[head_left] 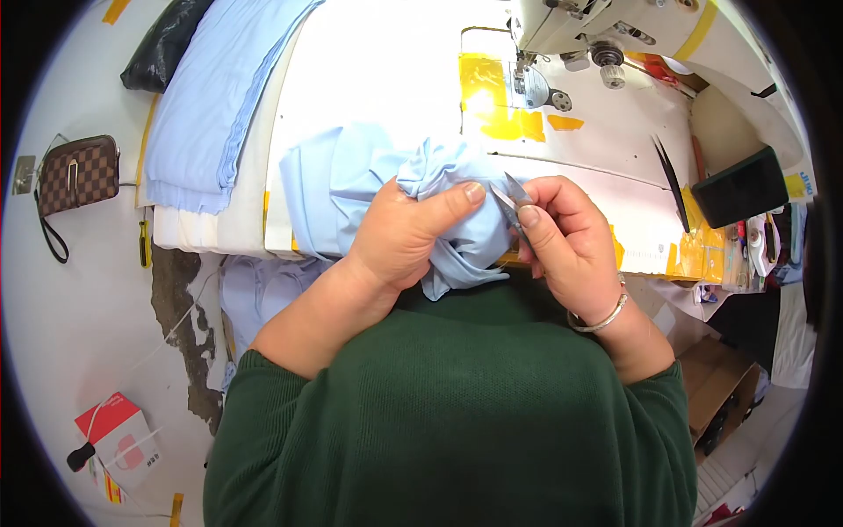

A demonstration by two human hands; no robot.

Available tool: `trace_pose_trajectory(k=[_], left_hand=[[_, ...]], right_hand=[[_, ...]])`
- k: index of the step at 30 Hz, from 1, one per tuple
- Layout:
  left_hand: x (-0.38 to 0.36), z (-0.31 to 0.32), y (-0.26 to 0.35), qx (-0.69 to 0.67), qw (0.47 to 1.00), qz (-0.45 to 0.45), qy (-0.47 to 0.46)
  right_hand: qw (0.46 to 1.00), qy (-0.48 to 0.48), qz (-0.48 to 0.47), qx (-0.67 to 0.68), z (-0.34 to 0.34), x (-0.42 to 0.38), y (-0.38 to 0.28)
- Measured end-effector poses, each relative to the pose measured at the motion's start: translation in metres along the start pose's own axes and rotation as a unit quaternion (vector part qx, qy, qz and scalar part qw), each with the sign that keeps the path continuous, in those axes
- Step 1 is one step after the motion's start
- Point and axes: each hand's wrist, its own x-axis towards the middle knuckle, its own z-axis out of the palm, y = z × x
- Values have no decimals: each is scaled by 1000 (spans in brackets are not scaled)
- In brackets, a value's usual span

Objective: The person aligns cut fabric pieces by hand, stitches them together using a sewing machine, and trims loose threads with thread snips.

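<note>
Light blue fabric (329, 180) lies bunched at the front edge of the sewing table, part of it hanging over. My left hand (408, 220) is closed on a gathered fold of it, thumb pressed on top. In my right hand (566, 237) is a pair of thread snips (509, 200), pinched between thumb and fingers. Their two pointed blades are parted and aim up and left, right beside the fabric near my left thumb. A bracelet circles my right wrist.
Behind the fabric stands a sewing machine (606, 35). Black tweezers (672, 184) and a dark phone (740, 187) lie at the right. Folded blue cloth (219, 97) is stacked at the left. A checkered pouch (81, 174) and a red-and-white box (121, 439) are further left.
</note>
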Motion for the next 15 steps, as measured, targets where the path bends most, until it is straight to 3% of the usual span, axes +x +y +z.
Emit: trace_pose_trajectory(k=[15], left_hand=[[-1,1,-1,2,1000,4,-2]], right_hand=[[1000,-14,-23,-7,0,1,4]])
